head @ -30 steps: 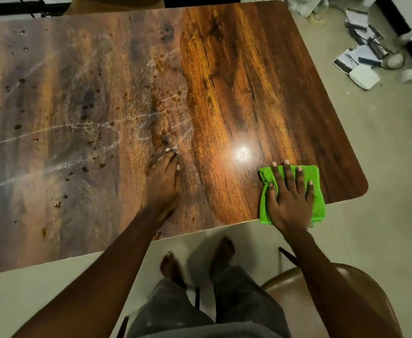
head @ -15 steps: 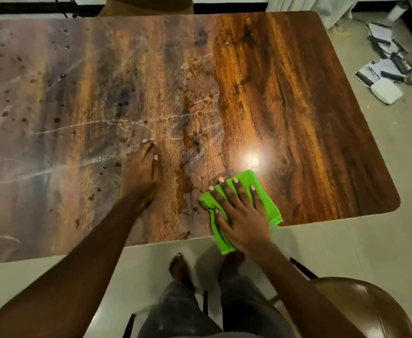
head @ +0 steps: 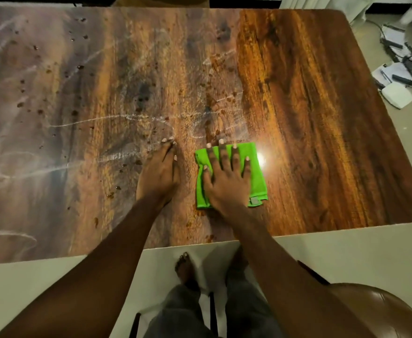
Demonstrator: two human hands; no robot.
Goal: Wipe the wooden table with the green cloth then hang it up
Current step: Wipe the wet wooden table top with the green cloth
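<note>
The folded green cloth (head: 255, 169) lies flat on the wooden table (head: 322, 118), a little in from its near edge. My right hand (head: 227, 181) presses down on it with fingers spread and straight. Just to the left, my left hand (head: 160, 174) rests flat on the bare wood, fingers together and pointing away from me. The table's left and middle parts show whitish smears and several dark drops; the right part looks shiny and bare.
A brown padded chair (head: 375, 311) stands at the lower right behind my right arm. Papers, cables and a white box (head: 397, 93) lie on the floor past the table's right edge. My bare feet (head: 185, 267) stand on the pale floor below the near edge.
My right hand has slid the cloth leftward from the table's near right corner, then further in from the edge, ending beside my left hand. The left hand stays planted.
</note>
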